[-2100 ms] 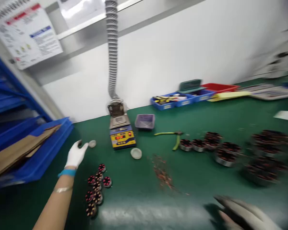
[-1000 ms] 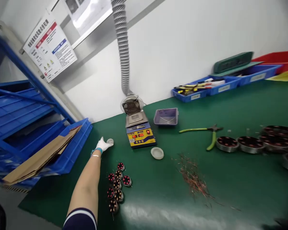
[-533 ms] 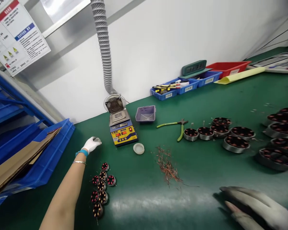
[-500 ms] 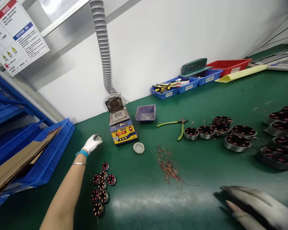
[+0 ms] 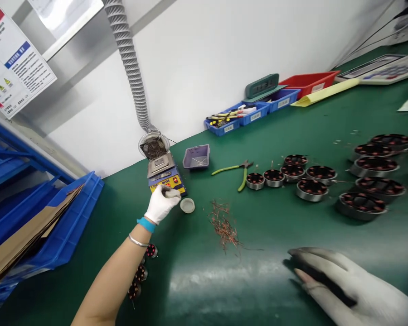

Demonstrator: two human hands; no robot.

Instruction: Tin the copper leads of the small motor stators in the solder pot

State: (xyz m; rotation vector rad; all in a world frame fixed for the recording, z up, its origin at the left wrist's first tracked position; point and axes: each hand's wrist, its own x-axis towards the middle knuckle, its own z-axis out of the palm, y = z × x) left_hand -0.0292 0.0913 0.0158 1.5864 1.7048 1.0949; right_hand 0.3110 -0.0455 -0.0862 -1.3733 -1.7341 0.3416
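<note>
My left hand (image 5: 161, 204), in a white glove with greyed fingertips, hovers at the front of a small yellow and blue heated pot unit (image 5: 178, 183). Its fingers are loosely bent, the thumb slightly apart, and no object shows in them. Just right of the fingertips lies a small round whitish dish (image 5: 187, 205). My right hand (image 5: 336, 276), in a stained white glove, is low over the green table at the right, open, with thumb and fingers apart. Wound motor stators (image 5: 312, 189) stand beyond it. Under my left forearm, smaller stators (image 5: 141, 273) are partly hidden.
Cut copper wire pieces (image 5: 224, 228) lie mid-table. Green-handled cutters (image 5: 243, 174) and a purple tray (image 5: 196, 158) sit behind. Blue tool bins (image 5: 255, 117) and a red bin (image 5: 313, 83) line the wall. A blue crate (image 5: 78, 226) with cardboard stands left; a grey duct (image 5: 131, 63) hangs above.
My left hand has moved right, from beside the pot unit to its front near the round dish. My right hand remains open over the table. The whole view has shifted slightly.
</note>
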